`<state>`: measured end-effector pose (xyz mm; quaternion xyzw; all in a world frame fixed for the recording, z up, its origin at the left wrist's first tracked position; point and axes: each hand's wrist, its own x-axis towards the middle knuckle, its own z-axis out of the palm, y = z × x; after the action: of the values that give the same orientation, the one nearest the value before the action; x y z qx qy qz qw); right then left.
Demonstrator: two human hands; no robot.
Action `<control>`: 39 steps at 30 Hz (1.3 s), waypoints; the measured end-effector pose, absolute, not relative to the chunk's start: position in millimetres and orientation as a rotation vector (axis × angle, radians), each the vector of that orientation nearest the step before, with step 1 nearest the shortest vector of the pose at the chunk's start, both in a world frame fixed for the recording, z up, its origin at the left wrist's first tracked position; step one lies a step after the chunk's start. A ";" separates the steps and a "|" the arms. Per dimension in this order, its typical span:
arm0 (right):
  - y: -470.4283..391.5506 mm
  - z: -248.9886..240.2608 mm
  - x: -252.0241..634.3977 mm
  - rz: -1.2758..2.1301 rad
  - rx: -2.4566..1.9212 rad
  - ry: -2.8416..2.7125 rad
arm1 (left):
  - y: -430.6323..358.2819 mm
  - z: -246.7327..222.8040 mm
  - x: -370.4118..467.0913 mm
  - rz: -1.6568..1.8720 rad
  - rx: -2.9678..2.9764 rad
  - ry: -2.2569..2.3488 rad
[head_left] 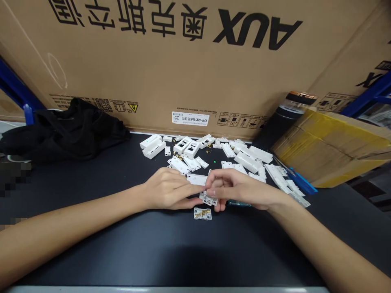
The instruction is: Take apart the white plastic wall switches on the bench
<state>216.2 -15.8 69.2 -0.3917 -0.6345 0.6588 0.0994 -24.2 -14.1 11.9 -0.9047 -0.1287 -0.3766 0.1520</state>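
Both of my hands meet over the middle of the black table. A small white plastic part point(209, 199) sits between them, partly covered by fingers. My right hand point(233, 188) pinches this part from the right, its fingers curled round it. From the left, my left hand point(172, 189) reaches in with its index fingertip and thumb at the part's edge. Just below, a white plate with brass-coloured pieces in it point(203, 214) lies on the table. A flat white plate point(197, 179) lies behind my fingertips, partly hidden.
White housings and plates point(191, 149) lie scattered behind my hands, with small brass pieces among them. Black cloth point(70, 130) is at the left. A dark bottle point(279, 122) and taped carton point(332, 146) stand at the right. A large cardboard box point(137, 73) closes off the back.
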 end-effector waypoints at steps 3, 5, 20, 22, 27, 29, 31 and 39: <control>-15.7 68.8 217.4 1.981 -1.144 -1.858 | -15.1 11.5 -24.7 -1.184 -2.656 -0.394; -15.6 69.2 218.6 1.971 -1.133 -1.887 | -16.9 11.3 -24.7 -1.294 -2.727 -0.405; -23.3 77.2 220.9 1.586 -1.162 -2.203 | -26.0 14.3 -26.0 -0.911 -3.121 -0.535; -25.1 77.1 220.1 1.484 -1.147 -2.268 | -25.5 14.3 -25.9 -0.893 -3.135 -0.535; -30.0 77.6 216.9 1.276 -1.106 -2.443 | -23.7 14.4 -25.0 -0.893 -3.176 -0.536; -31.9 77.4 215.4 1.131 -1.082 -2.528 | -23.2 14.8 -24.8 -0.902 -3.183 -0.536; -33.6 76.6 214.1 0.997 -1.052 -2.600 | -22.7 15.2 -24.8 -0.908 -3.193 -0.537; -38.1 70.1 210.9 0.808 -1.006 -2.735 | -20.0 12.9 -25.2 -0.895 -3.267 -0.483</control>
<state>210.9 -38.1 70.1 -0.3322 -0.9028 0.2668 0.0587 -25.2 -20.0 12.9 -0.9455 -0.1397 -0.2590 -0.1396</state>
